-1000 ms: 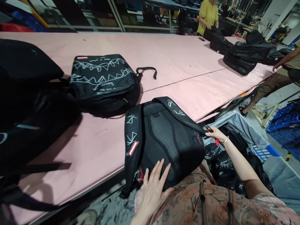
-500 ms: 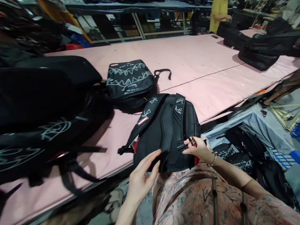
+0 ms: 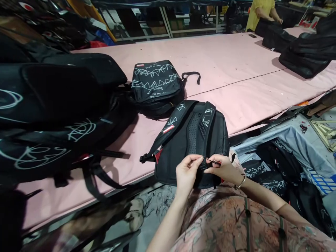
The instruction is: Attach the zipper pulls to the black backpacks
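Note:
A black backpack lies at the table's near edge, back panel up, its shoulder straps printed with white scribbles. Over the lower end of the right-hand strap, my left hand is closed in a pinch. What sits between those fingertips is too small to make out. Close beside it, my right hand is closed around small dark thread snips, their thin tip pointing toward the left fingertips. Both hands partly cover the strap's lower end.
Another printed backpack lies just beyond on the pink table. Several black bags are heaped at left, more at far right. A lined bin holding backpacks stands at right. A person in yellow stands at the back.
My left hand has moved up and right from the back panel, closing from open fingers into a pinch beside my right hand. The snips now point left. The whole view has shifted slightly.

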